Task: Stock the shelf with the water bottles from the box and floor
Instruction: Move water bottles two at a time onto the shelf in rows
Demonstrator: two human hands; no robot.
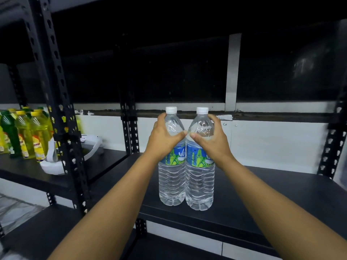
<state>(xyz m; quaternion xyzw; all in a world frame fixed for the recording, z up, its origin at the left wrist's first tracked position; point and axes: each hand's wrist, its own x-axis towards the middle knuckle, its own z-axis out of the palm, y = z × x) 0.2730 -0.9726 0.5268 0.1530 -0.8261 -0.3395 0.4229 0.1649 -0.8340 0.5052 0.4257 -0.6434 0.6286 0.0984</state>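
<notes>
Left water bottle [171, 175]: blue-green label w/ white script, approx. "Vo…", rest cut off by the left hand [163, 136]. Right water bottle [200, 177]: same label, lettering too partial to read. Yellow bottles [24, 136] far left: labels blurred, illegible.

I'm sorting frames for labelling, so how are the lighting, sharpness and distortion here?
Head view: the two water bottles and both hands, left hand and right hand, are well lit and sharp; the upper shelf bay is nearly black; the yellow bottles at far left look soft; the shelf posts lean from wide-angle distortion.
</notes>
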